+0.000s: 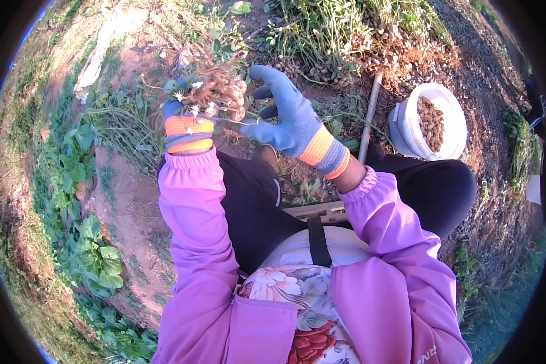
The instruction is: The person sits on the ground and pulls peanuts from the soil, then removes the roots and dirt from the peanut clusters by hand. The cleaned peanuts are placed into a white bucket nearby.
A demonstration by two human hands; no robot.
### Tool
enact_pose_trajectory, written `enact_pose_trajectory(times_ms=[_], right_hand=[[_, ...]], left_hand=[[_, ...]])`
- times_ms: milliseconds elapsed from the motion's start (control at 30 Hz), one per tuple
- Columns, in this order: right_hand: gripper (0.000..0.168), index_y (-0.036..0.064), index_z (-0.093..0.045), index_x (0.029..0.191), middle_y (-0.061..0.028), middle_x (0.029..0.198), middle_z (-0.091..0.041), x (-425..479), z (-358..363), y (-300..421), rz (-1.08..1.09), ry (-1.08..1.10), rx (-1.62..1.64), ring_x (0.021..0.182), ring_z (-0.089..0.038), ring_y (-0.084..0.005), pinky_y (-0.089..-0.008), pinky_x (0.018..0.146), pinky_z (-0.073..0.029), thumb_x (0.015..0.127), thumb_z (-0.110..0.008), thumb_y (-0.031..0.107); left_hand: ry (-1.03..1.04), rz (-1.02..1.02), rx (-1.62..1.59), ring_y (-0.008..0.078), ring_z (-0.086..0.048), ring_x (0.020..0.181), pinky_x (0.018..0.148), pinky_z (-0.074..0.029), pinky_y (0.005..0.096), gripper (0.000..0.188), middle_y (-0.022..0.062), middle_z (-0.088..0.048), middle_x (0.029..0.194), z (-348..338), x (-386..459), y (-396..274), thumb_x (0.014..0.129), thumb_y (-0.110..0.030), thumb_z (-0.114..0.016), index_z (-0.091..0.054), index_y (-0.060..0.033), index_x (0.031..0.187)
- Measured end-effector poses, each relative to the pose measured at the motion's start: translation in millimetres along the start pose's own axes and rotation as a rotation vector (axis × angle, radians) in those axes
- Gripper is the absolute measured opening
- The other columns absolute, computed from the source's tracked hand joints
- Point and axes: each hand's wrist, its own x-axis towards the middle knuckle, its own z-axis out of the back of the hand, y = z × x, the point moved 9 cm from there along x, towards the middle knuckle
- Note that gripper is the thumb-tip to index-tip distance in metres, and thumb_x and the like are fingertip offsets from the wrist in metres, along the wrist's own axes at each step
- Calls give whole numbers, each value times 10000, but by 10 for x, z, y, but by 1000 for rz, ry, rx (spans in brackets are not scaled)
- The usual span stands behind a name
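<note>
My left hand, in a blue work glove with an orange cuff, is closed around an uprooted bunch of peanut plants. Brown roots and pale pods stick out from it towards the right. Just right of the pods is my right hand, in a matching glove, with its fingers spread and curved and nothing seen between them. A thin stem reaches from the bunch to near its fingertips. Part of my left hand's fingers is hidden behind the roots.
A white plastic bucket with loose peanut pods stands at the right. A wooden handle lies beside it. Pulled peanut plants are heaped beyond my hands. Leafy green plants grow at the left. A slatted crate is between my legs.
</note>
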Motion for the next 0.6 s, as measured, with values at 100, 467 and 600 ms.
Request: enact_pose_trajectory(times_ms=[100, 467, 600], right_hand=[[823, 33, -342, 1354, -155, 1259, -470, 86, -104, -79, -20, -23, 99, 1090, -532, -240, -348, 837, -505, 708, -801, 253], [720, -32, -349, 1312, -112, 1183, -537, 106, -338, -144, -130, -54, 262, 1077, -530, -163, -303, 906, -456, 739, -762, 105], [611, -5, -449, 1194, -184, 1112, -503, 155, -425, -307, -170, -97, 488, 987, -558, -296, -379, 834, -471, 686, -751, 151]], left_hand=[[-62, -130, -20, 304, -644, 843, 731, -551, 453, 307, 124, -663, 936, -368, -117, 68, 937, -308, -451, -620, -53, 975], [7, -200, -152, 285, -643, 802, 734, -554, 446, 250, 137, -649, 872, -697, -330, 53, 946, -227, -429, -588, -35, 930], [-30, -245, -27, 283, -648, 775, 690, -563, 430, 179, 158, -650, 859, -703, -361, 18, 907, -178, -487, -596, -37, 929]])
